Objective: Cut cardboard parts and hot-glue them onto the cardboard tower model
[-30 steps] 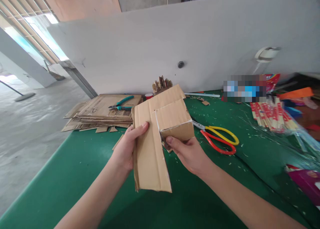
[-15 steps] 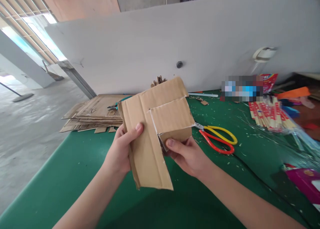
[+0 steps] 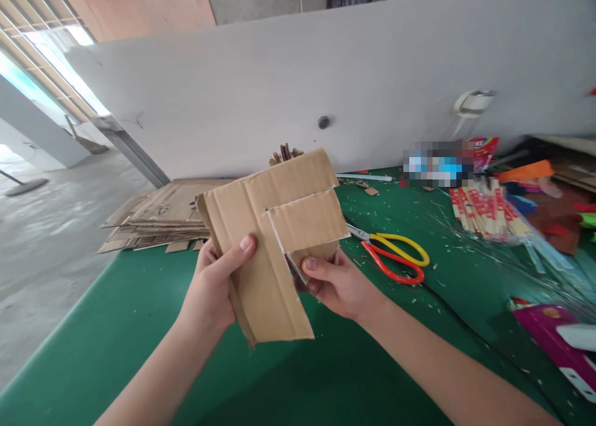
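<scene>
Both my hands hold up a cut piece of brown cardboard above the green table. My left hand grips its left side, the thumb flat on the front and the fingers hidden behind. On the right, my right hand pinches a small folded flap at the lower edge of a cut section, its thumb in front. White cut edges run along the top, left side and bottom of that section. Scissors with one yellow and one red handle lie just right of the cardboard.
Stacked cardboard sheets sit at the table's left back corner. At the right are bundled wooden sticks in red-and-white wrapping, a magenta device and a black cable. A grey panel stands behind the green table.
The view has shifted slightly, so most things appear a little further left. The cardboard tilts a bit differently and the flap under my right thumb looks folded further back. Both hands keep their hold.
</scene>
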Demonstrator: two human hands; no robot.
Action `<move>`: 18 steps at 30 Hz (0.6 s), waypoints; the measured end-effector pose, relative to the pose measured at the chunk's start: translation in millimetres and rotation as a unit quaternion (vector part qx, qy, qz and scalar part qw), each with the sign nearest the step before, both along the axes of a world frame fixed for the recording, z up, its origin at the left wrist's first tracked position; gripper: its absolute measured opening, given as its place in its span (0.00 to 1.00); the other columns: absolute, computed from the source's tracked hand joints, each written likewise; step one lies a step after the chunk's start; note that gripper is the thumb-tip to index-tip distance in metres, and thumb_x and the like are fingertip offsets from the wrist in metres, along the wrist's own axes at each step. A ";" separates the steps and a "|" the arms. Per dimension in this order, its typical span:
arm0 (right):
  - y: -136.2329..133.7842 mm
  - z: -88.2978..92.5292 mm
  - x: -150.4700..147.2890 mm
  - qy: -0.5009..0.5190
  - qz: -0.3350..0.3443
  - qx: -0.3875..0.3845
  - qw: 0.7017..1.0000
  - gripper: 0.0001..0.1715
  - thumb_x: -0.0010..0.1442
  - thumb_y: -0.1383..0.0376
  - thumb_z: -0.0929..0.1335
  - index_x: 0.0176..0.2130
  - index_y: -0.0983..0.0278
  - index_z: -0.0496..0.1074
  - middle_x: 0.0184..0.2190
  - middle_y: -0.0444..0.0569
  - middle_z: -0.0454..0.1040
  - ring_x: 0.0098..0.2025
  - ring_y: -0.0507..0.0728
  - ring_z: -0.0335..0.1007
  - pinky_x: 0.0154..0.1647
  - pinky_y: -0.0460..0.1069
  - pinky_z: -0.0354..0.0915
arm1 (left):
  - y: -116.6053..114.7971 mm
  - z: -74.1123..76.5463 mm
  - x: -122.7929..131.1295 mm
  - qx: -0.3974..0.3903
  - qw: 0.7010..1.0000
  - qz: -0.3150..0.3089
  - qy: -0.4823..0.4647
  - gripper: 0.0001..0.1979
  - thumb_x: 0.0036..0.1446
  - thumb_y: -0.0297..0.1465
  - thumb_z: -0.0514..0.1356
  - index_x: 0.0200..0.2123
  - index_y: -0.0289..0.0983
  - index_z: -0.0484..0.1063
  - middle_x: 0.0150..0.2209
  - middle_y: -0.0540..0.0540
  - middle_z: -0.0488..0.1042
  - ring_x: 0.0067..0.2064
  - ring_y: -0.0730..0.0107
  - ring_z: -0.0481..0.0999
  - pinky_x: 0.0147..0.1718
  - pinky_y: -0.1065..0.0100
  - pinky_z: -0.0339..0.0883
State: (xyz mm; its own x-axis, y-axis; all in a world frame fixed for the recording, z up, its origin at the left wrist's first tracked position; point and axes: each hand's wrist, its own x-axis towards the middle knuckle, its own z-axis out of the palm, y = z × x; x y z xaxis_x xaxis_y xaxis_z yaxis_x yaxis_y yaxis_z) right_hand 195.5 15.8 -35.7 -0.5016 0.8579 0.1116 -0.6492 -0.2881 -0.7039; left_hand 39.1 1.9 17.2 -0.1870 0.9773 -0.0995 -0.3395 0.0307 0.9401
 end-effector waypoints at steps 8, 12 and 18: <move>9.2 -7.2 6.2 -0.107 -0.114 0.051 0.986 0.09 0.48 0.63 0.75 0.33 0.58 0.76 0.30 0.41 0.74 0.33 0.50 0.68 0.33 0.45 0.66 | 1.6 -1.6 5.2 -0.073 0.997 0.026 -0.011 0.18 0.40 0.35 0.69 0.37 0.37 0.76 0.26 0.47 0.78 0.25 0.60 0.79 0.26 0.65 0.76; -1.9 1.7 -3.9 0.015 -0.052 -0.064 0.996 0.15 0.47 0.65 0.75 0.37 0.57 0.74 0.33 0.40 0.75 0.30 0.47 0.69 0.26 0.41 0.64 | 0.5 -3.3 6.9 -0.067 0.997 0.024 -0.015 0.18 0.41 0.35 0.68 0.37 0.37 0.75 0.27 0.47 0.78 0.28 0.59 0.79 0.29 0.65 0.76; -10.2 6.1 -10.2 0.073 -0.003 -0.184 0.980 0.12 0.42 0.65 0.76 0.28 0.64 0.73 0.24 0.40 0.73 0.23 0.45 0.63 0.18 0.38 0.57 | -0.9 -7.1 7.8 -0.064 0.998 0.017 -0.021 0.18 0.41 0.36 0.68 0.38 0.37 0.74 0.27 0.47 0.78 0.29 0.57 0.80 0.31 0.63 0.76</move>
State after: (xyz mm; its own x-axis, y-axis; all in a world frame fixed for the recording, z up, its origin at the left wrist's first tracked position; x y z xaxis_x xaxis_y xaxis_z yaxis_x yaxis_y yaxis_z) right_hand 185.4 5.6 -29.6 -0.4978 0.8567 -0.1348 -0.7384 -0.5002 -0.4523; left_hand 46.9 1.0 10.0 -0.2134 0.9492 -0.2311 -0.3816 0.1368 0.9142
